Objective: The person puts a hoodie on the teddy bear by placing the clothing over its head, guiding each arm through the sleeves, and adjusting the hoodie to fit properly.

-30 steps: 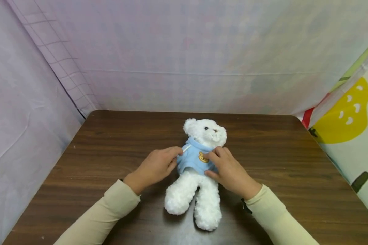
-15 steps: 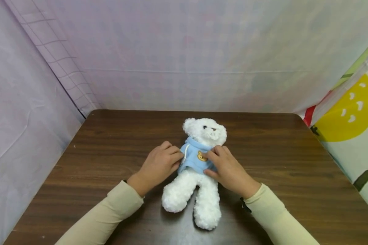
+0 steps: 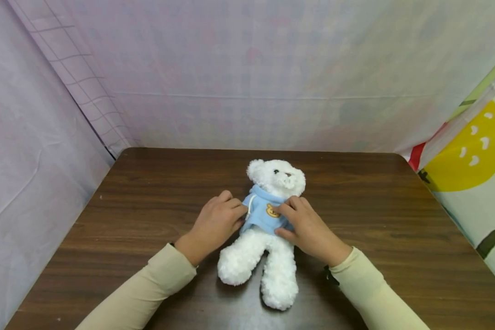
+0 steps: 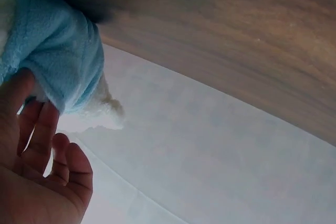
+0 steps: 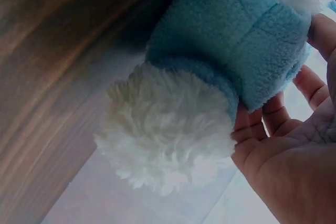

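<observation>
A white plush teddy bear (image 3: pixel 278 176) lies face up on the brown table, legs toward me. It wears a light blue hoodie (image 3: pixel 261 217) with a yellow bear patch and a white drawstring (image 3: pixel 250 205). My left hand (image 3: pixel 215 222) pinches the hoodie's side; in the left wrist view, the thumb and fingers have the blue fabric (image 4: pixel 65 51) between them. On the other side, my right hand (image 3: pixel 311 229) grips the hoodie beside the patch. A fluffy white paw (image 5: pixel 168 129) sticks out of the sleeve in the right wrist view. The right fingertips are partly hidden behind the cloth.
The wood-grain table (image 3: pixel 156 183) has rounded far corners. A pale curtain (image 3: pixel 247 82) hangs behind it, and another white cloth (image 3: pixel 33 137) hangs at the left. At the right is a printed cloth with a yellow fruit shape (image 3: pixel 466 151).
My left hand has turned and shifted slightly along the hoodie's side. The drawstring, earlier straight at its fingertips, now curves down the front. The right hand and the bear have barely moved.
</observation>
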Tool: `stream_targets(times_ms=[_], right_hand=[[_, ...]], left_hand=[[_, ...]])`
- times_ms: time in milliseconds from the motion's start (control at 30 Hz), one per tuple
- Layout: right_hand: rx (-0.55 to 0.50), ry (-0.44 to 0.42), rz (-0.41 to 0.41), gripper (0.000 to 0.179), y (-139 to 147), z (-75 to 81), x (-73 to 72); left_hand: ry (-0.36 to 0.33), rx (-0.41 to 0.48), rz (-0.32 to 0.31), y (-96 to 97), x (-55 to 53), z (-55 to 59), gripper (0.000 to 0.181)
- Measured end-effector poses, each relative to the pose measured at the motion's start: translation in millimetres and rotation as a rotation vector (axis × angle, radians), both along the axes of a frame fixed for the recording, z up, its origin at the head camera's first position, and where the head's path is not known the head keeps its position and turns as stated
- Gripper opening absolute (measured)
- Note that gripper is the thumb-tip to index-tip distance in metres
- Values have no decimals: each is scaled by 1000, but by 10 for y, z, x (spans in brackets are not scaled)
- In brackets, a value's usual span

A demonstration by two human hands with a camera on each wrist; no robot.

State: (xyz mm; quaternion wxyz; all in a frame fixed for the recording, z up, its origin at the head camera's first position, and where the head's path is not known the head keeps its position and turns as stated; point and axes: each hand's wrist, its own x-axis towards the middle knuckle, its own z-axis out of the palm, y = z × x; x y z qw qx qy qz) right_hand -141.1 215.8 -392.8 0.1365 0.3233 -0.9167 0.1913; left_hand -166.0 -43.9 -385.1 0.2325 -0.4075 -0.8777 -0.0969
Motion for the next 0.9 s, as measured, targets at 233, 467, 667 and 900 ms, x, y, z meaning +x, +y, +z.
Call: stream_targets(times_ms=[233,467,667,900], right_hand=[[17,-9,1,46,-3,7,-10],[5,24,-12,41,-23,84,-9],[-33,22,-58,48,-112,123,-37],[96,56,18,59,-229,127,-81]], left_hand=[[86,53,-52,47,-34,-66,10],[156,24,-30,17,-60,-89,12],[162,5,-1,-49,-75,-99,9],[119,17,-17,-105,-63,-107,9]])
